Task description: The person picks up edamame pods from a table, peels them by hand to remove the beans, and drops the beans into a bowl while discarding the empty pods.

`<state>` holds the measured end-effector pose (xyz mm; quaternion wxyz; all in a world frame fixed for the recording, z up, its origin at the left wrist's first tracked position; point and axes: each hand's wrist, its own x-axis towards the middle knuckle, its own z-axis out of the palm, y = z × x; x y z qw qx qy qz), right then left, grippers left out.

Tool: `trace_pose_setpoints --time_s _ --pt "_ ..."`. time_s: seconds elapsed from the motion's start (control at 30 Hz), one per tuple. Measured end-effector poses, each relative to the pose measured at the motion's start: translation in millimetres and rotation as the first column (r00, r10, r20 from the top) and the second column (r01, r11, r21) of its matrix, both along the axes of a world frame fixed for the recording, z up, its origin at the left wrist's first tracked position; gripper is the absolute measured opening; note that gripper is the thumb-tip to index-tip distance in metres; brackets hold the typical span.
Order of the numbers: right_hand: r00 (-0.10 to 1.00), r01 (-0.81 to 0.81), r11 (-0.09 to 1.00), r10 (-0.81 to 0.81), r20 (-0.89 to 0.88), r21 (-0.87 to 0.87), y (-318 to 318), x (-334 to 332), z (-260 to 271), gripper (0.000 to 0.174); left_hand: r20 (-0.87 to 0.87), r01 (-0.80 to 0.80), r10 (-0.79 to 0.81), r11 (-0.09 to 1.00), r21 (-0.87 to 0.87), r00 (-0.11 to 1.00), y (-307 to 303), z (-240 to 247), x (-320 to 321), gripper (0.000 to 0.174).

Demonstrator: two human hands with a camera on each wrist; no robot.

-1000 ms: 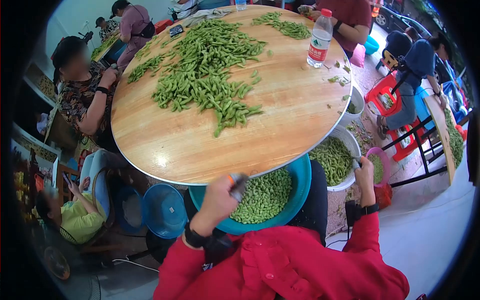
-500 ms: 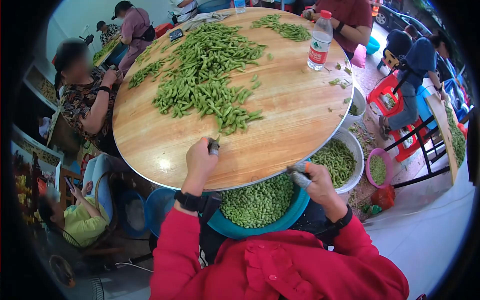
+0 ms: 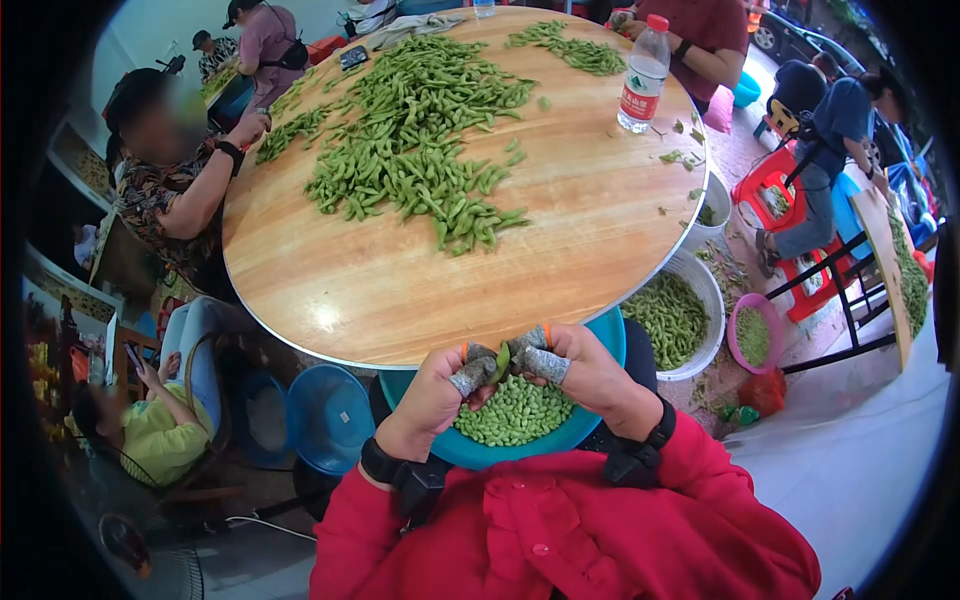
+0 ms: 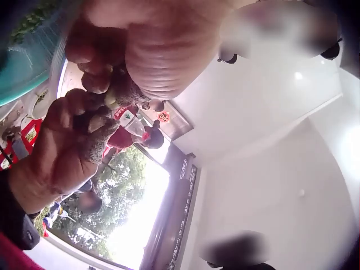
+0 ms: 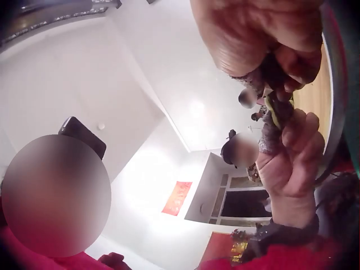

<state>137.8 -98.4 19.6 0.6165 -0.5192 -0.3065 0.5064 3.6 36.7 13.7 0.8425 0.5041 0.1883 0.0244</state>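
Observation:
Both hands meet over a teal basin [image 3: 590,425] of shelled green beans [image 3: 515,412], just below the table's near edge. Between them is a green bean pod [image 3: 499,363]. My left hand [image 3: 432,392] pinches it with wrapped thumb and fingers. From the other side, my right hand [image 3: 590,375] pinches the pod too, its thumb wrapped in grey tape. In the right wrist view the pod [image 5: 274,110] shows as a yellow-green strip between the fingertips. A large heap of unshelled pods [image 3: 410,140] lies on the round wooden table [image 3: 560,230].
A water bottle [image 3: 642,80] stands at the table's right side. White tub [image 3: 712,320] with pods and pink basin [image 3: 757,330] sit on the floor at right; blue tubs [image 3: 328,420] at left. Other people [image 3: 165,170] sit around the table.
Half a second ago the left hand was at the pods' near edge on the table and the right by the rim. Both have come together over the basin, now holding a pod.

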Motion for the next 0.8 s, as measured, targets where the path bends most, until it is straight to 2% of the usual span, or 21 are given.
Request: trace_pose_setpoints --time_s 0.17,0.37,0.47,0.57,0.67,0.77,0.8 --pt "1.000 0.018 1.000 -0.018 0.005 -0.006 -5 -2 3 0.017 0.010 0.066 -0.067 0.994 0.087 0.998 -2 2 0 0.017" --pt "0.999 -0.038 0.997 0.039 0.005 -0.065 -8 -2 8 0.013 -0.009 0.094 -0.095 0.965 0.246 0.995 -5 9 -4 0.018" --pt "0.998 -0.021 0.999 0.024 0.060 -0.042 -9 -5 12 0.010 -0.020 0.104 -0.103 0.945 0.309 0.994 -9 20 -2 0.018" --pt "0.999 0.024 0.999 -0.023 0.030 -0.034 -8 -9 13 0.008 0.009 0.096 -0.106 0.934 0.343 0.994 -10 16 -2 0.015" --pt "0.998 0.054 0.997 -0.052 0.043 -0.062 -5 -10 -5 0.009 0.007 0.081 -0.091 0.921 0.381 0.996 -11 6 -3 0.015" --pt "0.984 0.109 0.993 -0.101 0.147 -0.045 -5 -9 -22 0.010 0.086 -0.104 0.062 0.743 0.661 0.994 -20 -12 -3 0.016" --pt "0.979 0.114 0.993 -0.107 0.172 -0.032 -4 -9 -21 0.010 0.077 -0.101 0.067 0.565 0.819 0.995 -24 -9 -3 0.017"
